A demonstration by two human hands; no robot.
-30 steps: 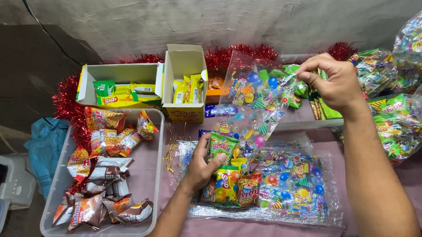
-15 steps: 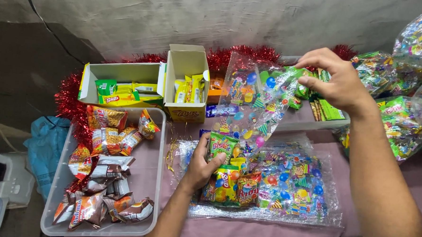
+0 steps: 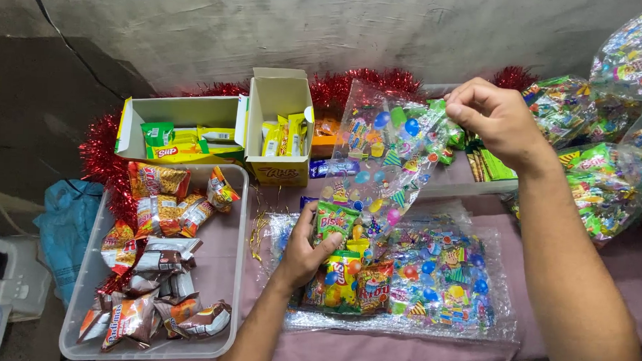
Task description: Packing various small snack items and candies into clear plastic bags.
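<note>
My right hand (image 3: 498, 122) pinches the top edge of a clear party bag (image 3: 383, 158) printed with coloured balloons and holds it up above the table. My left hand (image 3: 305, 246) grips a green snack packet (image 3: 334, 221) at the bag's lower opening. Just below lie a yellow and orange snack packet (image 3: 342, 279) and a red one (image 3: 374, 285), resting on a flat stack of the same printed bags (image 3: 439, 279).
A clear plastic tray (image 3: 230, 270) at the left holds several snack packets. Two open cardboard boxes (image 3: 187, 113) (image 3: 281, 96) with packets stand behind it. Red tinsel (image 3: 102, 160) edges the table. Filled party bags (image 3: 610, 164) pile up at the right. A blue bag (image 3: 66, 223) lies on the floor.
My right hand has shifted slightly, keeping the printed bag raised. My left hand stays on the green packet at the bag's mouth.
</note>
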